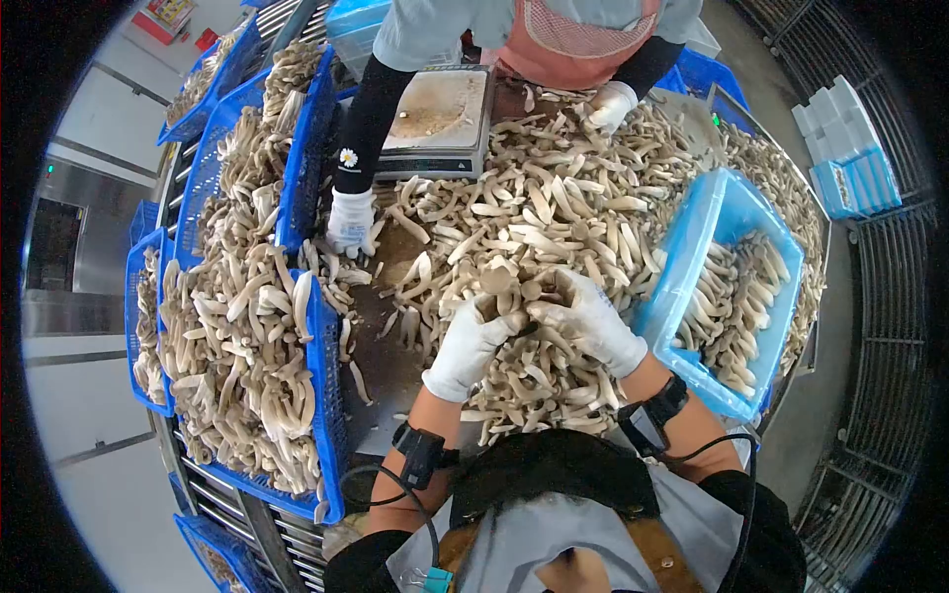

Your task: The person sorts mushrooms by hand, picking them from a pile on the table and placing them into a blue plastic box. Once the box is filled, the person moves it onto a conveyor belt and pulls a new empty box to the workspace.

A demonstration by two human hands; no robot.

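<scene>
Both my hands wear white gloves over a large pile of mushrooms [554, 212] on the table. My left hand [470, 341] curls around a mushroom [499, 280] whose round end faces up. Close beside it, my right hand [583, 321] has its fingers bent around mushrooms near another round cap [531, 288]. The fingertips of both hands nearly meet, and some are hidden behind the mushrooms. To the right stands a light blue lined box [682, 267] partly filled with mushrooms.
Blue baskets [328, 395] heaped with mushrooms line the left side. A scale [431, 163] stands at the back. Across the table a co-worker in a pink apron [573, 44] has gloved hands at the pile and beside the baskets. Stacked foam boxes [845, 138] stand far right.
</scene>
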